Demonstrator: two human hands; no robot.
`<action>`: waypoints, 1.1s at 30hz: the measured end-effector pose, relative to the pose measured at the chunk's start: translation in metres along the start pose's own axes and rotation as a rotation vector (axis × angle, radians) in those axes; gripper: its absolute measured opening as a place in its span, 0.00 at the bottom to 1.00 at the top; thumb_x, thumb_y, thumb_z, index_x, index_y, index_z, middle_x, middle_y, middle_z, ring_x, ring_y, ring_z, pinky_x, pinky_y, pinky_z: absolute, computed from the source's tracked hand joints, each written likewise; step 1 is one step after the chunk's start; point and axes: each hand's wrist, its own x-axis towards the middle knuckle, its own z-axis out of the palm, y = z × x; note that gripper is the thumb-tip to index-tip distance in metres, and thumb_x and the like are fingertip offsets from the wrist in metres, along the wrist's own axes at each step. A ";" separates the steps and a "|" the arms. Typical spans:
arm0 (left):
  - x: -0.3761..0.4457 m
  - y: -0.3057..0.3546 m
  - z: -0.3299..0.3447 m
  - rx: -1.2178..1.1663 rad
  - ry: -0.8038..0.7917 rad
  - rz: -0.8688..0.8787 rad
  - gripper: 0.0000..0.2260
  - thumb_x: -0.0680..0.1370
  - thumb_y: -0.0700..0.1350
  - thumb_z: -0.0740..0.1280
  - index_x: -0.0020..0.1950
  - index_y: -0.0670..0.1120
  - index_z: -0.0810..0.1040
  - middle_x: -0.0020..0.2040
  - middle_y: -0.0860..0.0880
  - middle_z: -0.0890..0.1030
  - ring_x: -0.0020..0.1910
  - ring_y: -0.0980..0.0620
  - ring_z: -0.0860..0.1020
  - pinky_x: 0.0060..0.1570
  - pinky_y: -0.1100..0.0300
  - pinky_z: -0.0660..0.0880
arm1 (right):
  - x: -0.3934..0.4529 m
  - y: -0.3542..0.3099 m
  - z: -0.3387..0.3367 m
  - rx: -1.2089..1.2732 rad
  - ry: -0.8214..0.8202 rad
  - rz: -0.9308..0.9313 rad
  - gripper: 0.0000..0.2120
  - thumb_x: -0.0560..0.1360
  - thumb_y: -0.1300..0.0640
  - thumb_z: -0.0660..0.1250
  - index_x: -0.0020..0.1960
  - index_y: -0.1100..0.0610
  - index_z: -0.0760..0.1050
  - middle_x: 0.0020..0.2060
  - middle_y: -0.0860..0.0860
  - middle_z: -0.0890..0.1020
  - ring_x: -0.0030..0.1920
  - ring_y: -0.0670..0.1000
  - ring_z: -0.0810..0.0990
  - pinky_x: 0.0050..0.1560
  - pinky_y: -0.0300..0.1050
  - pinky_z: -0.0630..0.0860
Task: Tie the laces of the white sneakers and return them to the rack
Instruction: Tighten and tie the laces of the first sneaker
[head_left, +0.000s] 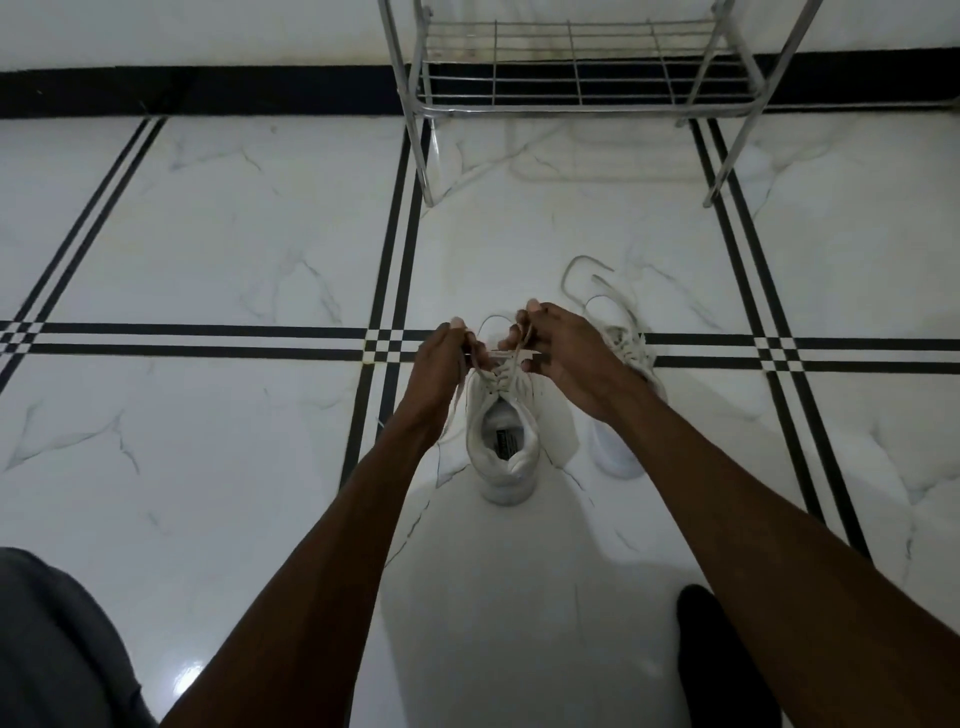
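Note:
A white sneaker stands on the floor in front of me, heel toward me, its opening visible. My left hand pinches one lace end above the shoe's tongue. Just to the right of it, my right hand pinches the other lace end, and the two ends cross between the hands. The second white sneaker lies to the right, partly hidden under my right wrist. Its laces trail loose on the floor beyond it. The metal shoe rack stands farther ahead against the wall, its lowest wire shelf bare.
The floor is glossy white marble tile with black stripe lines. A black skirting band runs along the wall. My grey-clad knee is at the bottom left, and a dark foot shows at the bottom right.

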 end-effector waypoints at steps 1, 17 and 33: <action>0.002 -0.003 0.001 0.034 -0.006 0.014 0.14 0.88 0.46 0.54 0.51 0.40 0.74 0.44 0.41 0.77 0.41 0.49 0.78 0.42 0.63 0.79 | 0.000 0.002 0.001 -0.016 0.009 -0.020 0.12 0.82 0.50 0.60 0.53 0.56 0.78 0.41 0.52 0.81 0.46 0.52 0.80 0.42 0.45 0.73; 0.008 -0.016 -0.004 0.447 -0.189 0.304 0.17 0.85 0.36 0.57 0.71 0.48 0.73 0.43 0.50 0.79 0.40 0.58 0.77 0.45 0.62 0.77 | 0.012 0.009 0.002 -0.240 0.227 -0.004 0.09 0.73 0.62 0.73 0.52 0.62 0.78 0.43 0.60 0.88 0.43 0.57 0.88 0.38 0.45 0.78; 0.011 -0.010 -0.009 0.242 -0.134 0.113 0.18 0.82 0.34 0.66 0.68 0.45 0.65 0.44 0.38 0.86 0.39 0.53 0.84 0.42 0.61 0.79 | 0.015 0.018 0.000 -0.053 0.064 -0.033 0.11 0.75 0.64 0.72 0.55 0.69 0.81 0.46 0.64 0.84 0.45 0.58 0.83 0.47 0.43 0.82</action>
